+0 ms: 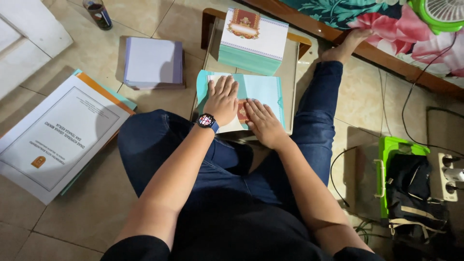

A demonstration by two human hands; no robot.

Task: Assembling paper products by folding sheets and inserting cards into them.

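Observation:
I sit on a tiled floor with a small wooden table in front of my legs. A teal and white card with a red ornament lies flat on it. My left hand, with a watch on its wrist, presses palm-down on the card's left part. My right hand presses flat on the card's lower middle, partly over the red ornament. Both hands have their fingers spread. Behind the card stands a stack of the same teal and white cards.
A pile of pale purple sheets lies on the floor to the left. Large printed paper folders lie further left. A dark cup stands far left. At right are a green and black bag, cables, a power strip, and a bed edge.

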